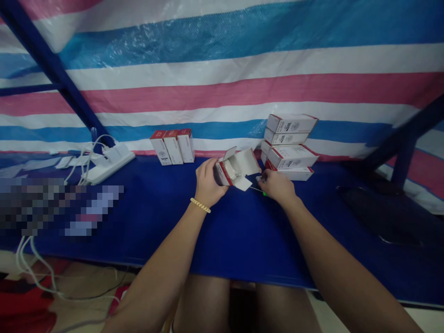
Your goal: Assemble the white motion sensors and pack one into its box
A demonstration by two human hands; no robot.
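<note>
While the left hand [208,182] grasps the small white-and-red cardboard box [236,167] from its left side, with the fingers wrapped firmly around it, the box is held just above the blue cloth-covered table [243,231] with its end flaps standing wide open. Something white shows inside this open box, but it is too small to say what it is.

The right hand [277,186] is just to the right of the open box, low on the table. Its fingers are bent together over a small pale piece with a thin white wire [259,180] and a green spot beside it. Whether they really pinch it or only touch it, I cannot tell.

As for progress, only this one box seems to be in work. Left of the open box and a little behind it stand three upright white-and-red boxes [172,146] in a row, touching each other, all shut. Right of the open box and behind it lies a stack of flat white-and-red boxes [289,145] — several layers, also shut. Which group is finished and which is waiting, the picture does not tell; I judge the work to be somewhere in the middle.

Far left of the open box lies a white power strip with white cables [109,165] — no hand is near it.
</note>
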